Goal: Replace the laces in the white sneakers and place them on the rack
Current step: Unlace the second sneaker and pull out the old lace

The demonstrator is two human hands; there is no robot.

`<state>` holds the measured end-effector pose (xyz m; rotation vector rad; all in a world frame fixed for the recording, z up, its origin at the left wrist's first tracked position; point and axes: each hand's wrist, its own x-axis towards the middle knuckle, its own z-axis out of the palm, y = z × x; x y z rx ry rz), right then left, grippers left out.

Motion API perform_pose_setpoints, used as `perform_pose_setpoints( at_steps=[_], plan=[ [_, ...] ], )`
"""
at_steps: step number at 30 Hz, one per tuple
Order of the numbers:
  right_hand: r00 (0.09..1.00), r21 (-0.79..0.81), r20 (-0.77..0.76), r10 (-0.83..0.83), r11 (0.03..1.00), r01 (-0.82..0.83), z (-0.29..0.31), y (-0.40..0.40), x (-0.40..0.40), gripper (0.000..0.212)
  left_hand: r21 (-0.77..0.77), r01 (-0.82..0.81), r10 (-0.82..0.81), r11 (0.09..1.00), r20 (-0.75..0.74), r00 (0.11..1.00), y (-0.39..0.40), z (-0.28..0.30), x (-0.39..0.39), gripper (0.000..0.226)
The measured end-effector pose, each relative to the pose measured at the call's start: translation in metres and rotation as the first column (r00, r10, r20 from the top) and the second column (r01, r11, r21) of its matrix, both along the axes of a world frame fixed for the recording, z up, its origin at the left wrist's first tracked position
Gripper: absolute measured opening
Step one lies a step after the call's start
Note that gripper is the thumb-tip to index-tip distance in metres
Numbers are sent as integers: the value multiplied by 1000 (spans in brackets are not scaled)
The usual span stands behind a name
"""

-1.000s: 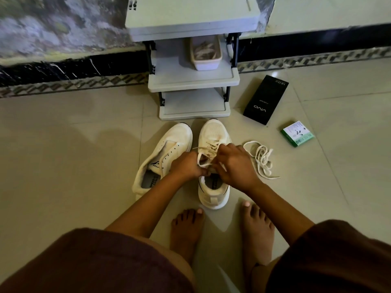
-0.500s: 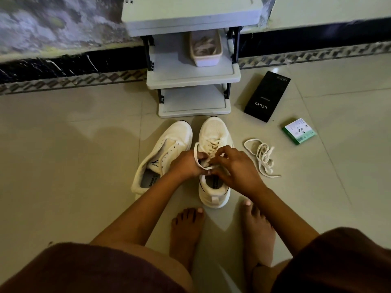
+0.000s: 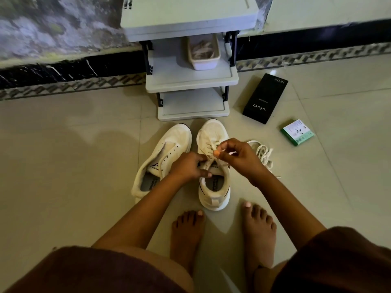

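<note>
Both hands pinch the soft, limp lace (image 3: 208, 152) on the right sneaker (image 3: 213, 166): left hand (image 3: 188, 167), right hand (image 3: 237, 157); best gripped near its stiff tip.

Two sneakers (image 3: 213, 166) sit side by side on the floor (image 3: 63, 166) before the rack (image 3: 190, 81), whose middle shelf holds a tub (image 3: 204, 58), with a loose lace (image 3: 264, 155), box (image 3: 265, 98) and packet (image 3: 297, 132) to their right.

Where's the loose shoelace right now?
In the head view, the loose shoelace lies in a tangle on the floor tiles, just right of the right sneaker, partly hidden behind the right hand and nearer than the green box.
</note>
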<state>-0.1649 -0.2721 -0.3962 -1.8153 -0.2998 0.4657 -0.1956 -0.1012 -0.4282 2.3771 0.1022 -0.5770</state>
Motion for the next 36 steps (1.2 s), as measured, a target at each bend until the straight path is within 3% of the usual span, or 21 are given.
perform_pose_setpoints(
  at_steps=[2, 4, 7, 9, 13, 17, 19, 21, 23, 27, 30, 36],
  plan=[
    [973, -334, 159, 169, 936, -108, -11, -5, -1, 11, -19, -6, 6, 1000, 3, 1000, 1, 0, -1, 53],
    [842, -657, 365, 398, 750, -70, -24, -5, -7, 22, -32, -8, 8, 999, 4, 1000, 1, 0, -1, 51],
    [692, -754, 521, 499, 649, 100, -32, 2, -17, 21, -52, -14, 14, 999, -4, 1000, 3, -2, -2, 50],
    [701, -693, 568, 431, 710, 125, -33, 6, -18, 19, -57, -12, 12, 998, 9, 1000, 3, -2, -3, 48],
    [871, -406, 461, 169, 913, 38, -19, 6, -12, 13, -104, -21, 22, 994, 6, 1000, 7, -3, -4, 50],
    [910, -260, 413, 29, 962, 88, -19, 6, -15, 10, -112, -40, 39, 993, -16, 999, 8, -7, -4, 56],
    [906, -315, 423, 4, 938, 143, -25, 2, -17, 11, -99, -29, 29, 995, -2, 1000, 5, -8, -5, 56],
    [874, -468, 472, 117, 873, 136, -31, -1, -17, 13, -107, -38, 38, 994, -3, 999, 4, -7, -5, 56],
    [879, -495, 459, 132, 859, 129, -29, 0, -17, 14, -116, -43, 42, 992, -15, 999, 5, -7, -5, 56],
    [984, -124, 129, -124, 982, 140, -9, 7, -13, 7, -95, -37, 36, 995, -12, 999, 6, -6, -4, 58],
    [981, 111, -70, -182, 976, 189, -6, 5, -19, 1, -95, -33, 32, 995, -9, 999, 5, -6, -5, 58],
    [961, 254, -223, -164, 942, 219, -10, 2, -22, 7, -79, -48, 47, 996, -12, 999, 6, -8, -5, 59]
  ],
)
